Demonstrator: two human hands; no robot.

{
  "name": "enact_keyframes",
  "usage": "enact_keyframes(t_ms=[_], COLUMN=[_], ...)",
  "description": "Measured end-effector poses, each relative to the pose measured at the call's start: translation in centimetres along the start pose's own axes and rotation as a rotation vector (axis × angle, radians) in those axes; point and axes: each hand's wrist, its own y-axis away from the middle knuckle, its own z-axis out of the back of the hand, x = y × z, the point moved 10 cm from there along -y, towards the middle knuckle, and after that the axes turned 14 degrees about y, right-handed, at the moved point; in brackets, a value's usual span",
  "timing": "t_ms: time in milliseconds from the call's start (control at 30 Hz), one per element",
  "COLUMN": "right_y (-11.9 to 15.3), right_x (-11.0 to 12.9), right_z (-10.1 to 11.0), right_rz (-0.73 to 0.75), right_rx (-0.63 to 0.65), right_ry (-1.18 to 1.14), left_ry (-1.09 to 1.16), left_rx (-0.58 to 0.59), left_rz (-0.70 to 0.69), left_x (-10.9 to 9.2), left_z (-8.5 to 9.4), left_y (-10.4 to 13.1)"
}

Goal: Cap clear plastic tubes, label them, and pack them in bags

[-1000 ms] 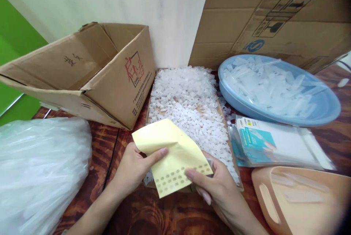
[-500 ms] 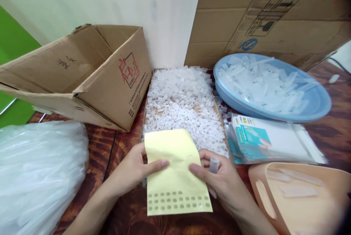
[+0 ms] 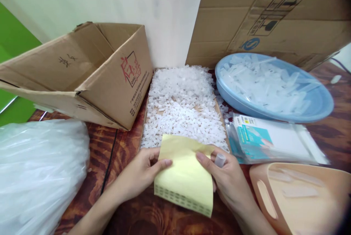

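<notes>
A pale yellow sticker sheet (image 3: 185, 171) with rows of small dark round stickers along its lower edge is stretched between both hands. My left hand (image 3: 148, 171) pinches its left edge, thumb on top. On the right side, my right hand (image 3: 223, 173) grips the sheet the same way. A short translucent plastic tube (image 3: 219, 160) is also tucked in the fingers of my right hand. Just beyond the sheet lies a shallow cardboard tray (image 3: 145, 127) heaped with small white and clear plastic pieces (image 3: 183, 118).
An open cardboard box (image 3: 115, 78) stands left, above a bulging plastic bag (image 3: 41, 173). On the right are a blue basin (image 3: 320, 99) of translucent tubes, printed plastic packets (image 3: 285, 140) and a peach bin (image 3: 263, 198) holding a few tubes. A large carton (image 3: 219, 26) stands behind.
The sticker sheet has shifted slightly right and tilted, its lower edge now slanting down to the right and its upper right bending. Both hands moved right with it, still holding on.
</notes>
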Motion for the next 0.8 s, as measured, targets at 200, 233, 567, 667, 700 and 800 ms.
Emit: enact_keyframes(t_ms=[200, 233, 567, 667, 700, 800], right_y=[0.0, 0.1, 0.0, -0.1, 0.0, 0.0], right_x=[0.7, 1.0, 1.0, 0.9, 0.8, 0.5], right_z=[0.1, 0.4, 2.6, -0.3, -1.0, -1.5], right_rz=[0.037, 0.062, 0.099, -0.004, -0.021, -0.018], right_rx=[0.003, -0.032, -0.131, 0.124, 0.185, 0.208], right_ry=[0.067, 0.075, -0.112, -0.116, -0.068, 0.019], left_ry=[-0.036, -0.05, 0.245, 0.12, 0.076, 0.087], left_rx=[-0.163, -0.161, -0.038, -0.247, -0.309, -0.303], left_rz=[-0.202, -0.211, 0.044, -0.108, -0.139, -0.141], left_x=[-2.4, -2.4, 0.7, -1.0, -1.3, -1.3], left_z=[1.8, 1.8, -0.5, 1.9, 2.6, 2.6], left_y=[0.3, 0.3, -0.3, 0.0, 0.2, 0.1])
